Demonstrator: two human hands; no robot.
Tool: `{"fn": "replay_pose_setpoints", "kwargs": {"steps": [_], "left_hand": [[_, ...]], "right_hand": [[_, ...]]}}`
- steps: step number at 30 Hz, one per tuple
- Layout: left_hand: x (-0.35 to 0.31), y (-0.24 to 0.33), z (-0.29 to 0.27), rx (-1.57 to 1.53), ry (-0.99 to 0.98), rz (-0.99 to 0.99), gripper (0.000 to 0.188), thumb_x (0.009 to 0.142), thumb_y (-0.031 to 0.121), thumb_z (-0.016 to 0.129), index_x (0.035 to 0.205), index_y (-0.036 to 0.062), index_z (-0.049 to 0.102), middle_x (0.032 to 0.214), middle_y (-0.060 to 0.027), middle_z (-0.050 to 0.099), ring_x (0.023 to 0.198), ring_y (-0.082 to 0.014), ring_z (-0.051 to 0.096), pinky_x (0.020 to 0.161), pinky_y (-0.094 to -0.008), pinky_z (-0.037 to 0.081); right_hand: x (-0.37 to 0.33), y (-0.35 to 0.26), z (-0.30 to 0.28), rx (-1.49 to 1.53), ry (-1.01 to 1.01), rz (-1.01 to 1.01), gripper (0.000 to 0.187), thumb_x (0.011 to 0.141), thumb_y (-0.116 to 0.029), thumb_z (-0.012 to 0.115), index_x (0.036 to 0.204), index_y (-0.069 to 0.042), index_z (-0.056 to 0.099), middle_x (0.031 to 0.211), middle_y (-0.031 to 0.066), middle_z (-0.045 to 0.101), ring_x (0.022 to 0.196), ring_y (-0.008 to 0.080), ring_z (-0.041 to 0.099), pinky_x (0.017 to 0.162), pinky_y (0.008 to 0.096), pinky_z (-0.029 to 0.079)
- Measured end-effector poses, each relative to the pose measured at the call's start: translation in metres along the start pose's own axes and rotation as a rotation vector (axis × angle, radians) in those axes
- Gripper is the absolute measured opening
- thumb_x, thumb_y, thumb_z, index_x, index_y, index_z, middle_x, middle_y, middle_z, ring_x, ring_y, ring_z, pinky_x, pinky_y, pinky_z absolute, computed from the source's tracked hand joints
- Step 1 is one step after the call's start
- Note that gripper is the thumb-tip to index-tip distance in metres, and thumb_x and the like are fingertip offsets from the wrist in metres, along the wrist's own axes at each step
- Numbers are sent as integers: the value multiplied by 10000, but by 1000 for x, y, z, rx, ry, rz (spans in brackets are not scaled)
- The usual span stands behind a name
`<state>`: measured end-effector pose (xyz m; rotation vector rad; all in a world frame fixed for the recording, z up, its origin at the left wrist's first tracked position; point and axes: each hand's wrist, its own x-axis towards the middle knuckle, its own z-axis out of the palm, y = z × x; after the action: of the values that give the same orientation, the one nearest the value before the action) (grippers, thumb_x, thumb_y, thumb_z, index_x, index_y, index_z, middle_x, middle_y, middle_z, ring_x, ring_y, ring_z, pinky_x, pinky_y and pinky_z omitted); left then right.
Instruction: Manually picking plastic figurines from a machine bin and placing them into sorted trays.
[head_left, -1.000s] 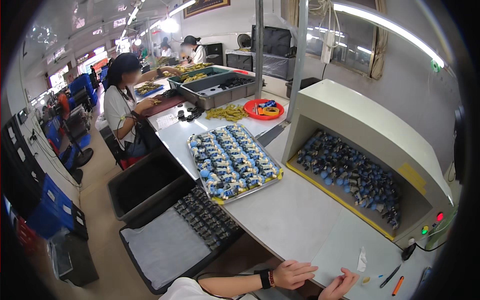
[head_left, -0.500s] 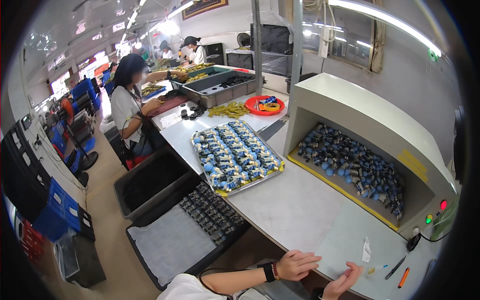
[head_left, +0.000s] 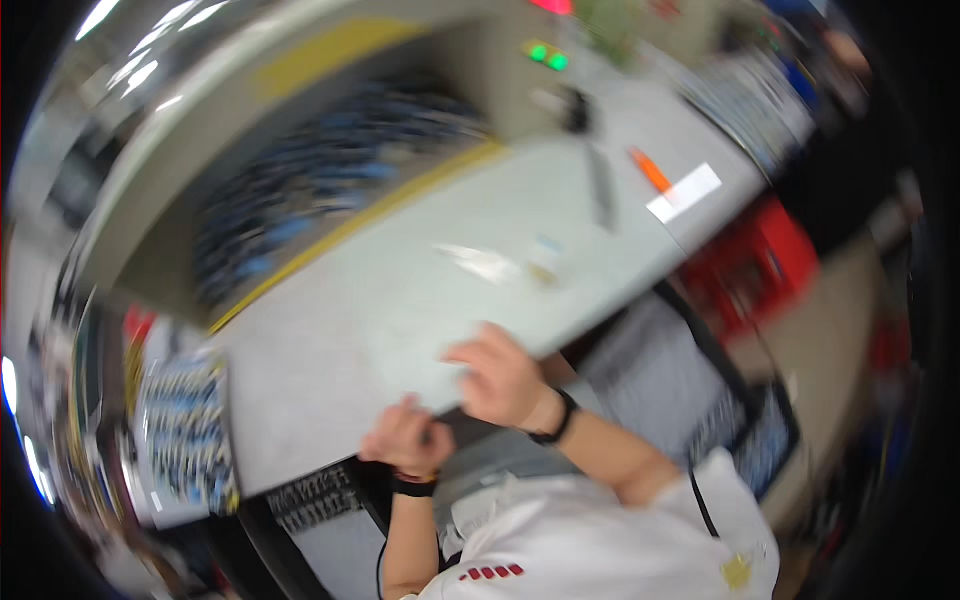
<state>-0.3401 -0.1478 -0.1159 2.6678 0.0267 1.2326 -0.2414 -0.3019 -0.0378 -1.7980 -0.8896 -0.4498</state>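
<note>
At the front edge of the pale worktable my left hand is raised, its fingers loosely bent and blurred by motion. My right hand is just beyond it to the right, fingers stretched out over the table's edge. Nothing shows in either hand, and the two are apart. Past my right hand a crumpled white scrap lies on the table, with a small yellowish bit beside it.
A hooded bin heaped with small blue-and-dark parts stands at the back. On the left is a tray of rowed blue parts. Rightward lie a dark pen, an orange marker and a white strip. A red crate stands below.
The view has swung far to the right and become blurred. My right hand has come forward over the table edge, and my left hand's fingers are more bent.
</note>
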Motion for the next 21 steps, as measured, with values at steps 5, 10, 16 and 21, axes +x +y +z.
{"fn": "replay_pose_setpoints", "kwargs": {"steps": [5, 10, 16, 21], "left_hand": [[12, 26, 4, 108, 207, 162, 207, 732, 181, 595, 910, 82, 557, 1001, -60, 640, 908, -227, 562, 836, -341, 306], [2, 32, 7, 132, 174, 263, 291, 716, 222, 610, 972, 88, 571, 1007, -48, 632, 903, -241, 551, 830, -353, 310], [15, 23, 4, 226, 285, 275, 356, 700, 299, 630, 991, 99, 583, 948, -43, 625, 860, -269, 565, 779, -406, 374], [13, 23, 9, 240, 272, 257, 338, 665, 219, 600, 984, 112, 566, 932, -25, 595, 854, -268, 535, 777, -418, 337]], "right_hand": [[-13, 9, -1, 60, 289, -20, 192, 618, -15, 503, 799, -63, 543, 723, 88, 445, 644, 265, 483, 541, 360, 412], [-26, 15, 8, 7, 159, -20, 122, 598, -133, 582, 696, -70, 547, 648, 59, 495, 597, 254, 546, 522, 351, 458], [-5, 7, 18, 1, 195, 28, 142, 544, -180, 601, 596, -51, 631, 588, 119, 606, 576, 301, 613, 524, 373, 492], [-12, 7, 10, 4, 176, 3, 131, 547, -160, 604, 612, -52, 640, 577, 113, 606, 566, 292, 616, 504, 358, 495]]}}
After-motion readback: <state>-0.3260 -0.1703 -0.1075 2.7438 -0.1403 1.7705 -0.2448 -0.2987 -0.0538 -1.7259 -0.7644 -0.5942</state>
